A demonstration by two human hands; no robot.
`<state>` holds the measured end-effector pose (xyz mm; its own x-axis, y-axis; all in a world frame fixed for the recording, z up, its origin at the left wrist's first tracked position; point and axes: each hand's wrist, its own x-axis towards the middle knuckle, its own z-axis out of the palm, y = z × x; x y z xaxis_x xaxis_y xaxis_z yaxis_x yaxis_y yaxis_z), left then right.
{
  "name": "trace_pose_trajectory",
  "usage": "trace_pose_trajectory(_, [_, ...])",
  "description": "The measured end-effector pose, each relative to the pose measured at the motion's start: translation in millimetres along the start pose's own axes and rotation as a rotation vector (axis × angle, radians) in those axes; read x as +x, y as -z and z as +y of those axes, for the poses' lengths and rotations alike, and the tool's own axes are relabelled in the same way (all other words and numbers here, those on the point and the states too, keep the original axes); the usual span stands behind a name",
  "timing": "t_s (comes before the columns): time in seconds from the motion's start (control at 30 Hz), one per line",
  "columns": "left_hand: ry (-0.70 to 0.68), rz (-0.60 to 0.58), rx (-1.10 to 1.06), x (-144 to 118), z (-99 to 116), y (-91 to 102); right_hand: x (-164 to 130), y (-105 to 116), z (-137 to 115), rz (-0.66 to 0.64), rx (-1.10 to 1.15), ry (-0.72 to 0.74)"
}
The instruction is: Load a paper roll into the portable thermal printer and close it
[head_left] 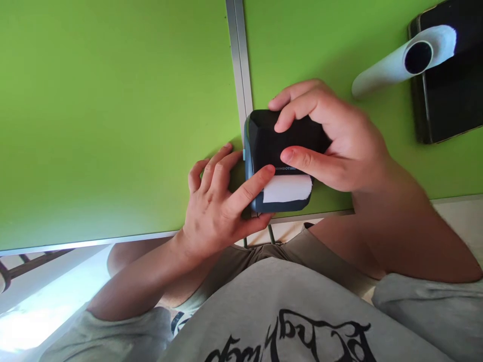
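A small dark label printer (264,138) sits over the metal seam near the table's front edge, gripped between both hands. White label paper (287,189) sticks out along its near side. My left hand (213,206) holds the near left corner, index finger on top beside the paper and thumb low at the front; its other fingers bend beside the printer, over the green surface. From the right, my right hand (335,136) curves over the printer, with thumb and fingertips on its black top. Small lettering there is partly covered by a fingertip.
A green tabletop (113,110) is split by a grey metal strip (237,55). At the upper right, a white paper roll (388,70) with a hollow end lies against a black, phone-like flat object (453,105). My lap is below the table's front edge.
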<state>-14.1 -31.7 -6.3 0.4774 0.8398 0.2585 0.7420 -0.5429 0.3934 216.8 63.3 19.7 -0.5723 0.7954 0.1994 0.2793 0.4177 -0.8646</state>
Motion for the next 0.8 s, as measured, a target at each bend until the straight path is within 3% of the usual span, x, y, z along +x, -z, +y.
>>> trace_pose_trajectory(0.8, [0.001,0.002,-0.009,0.6,-0.5,0.4,-1.2,-2.8,4.6,0.017,0.031,-0.006])
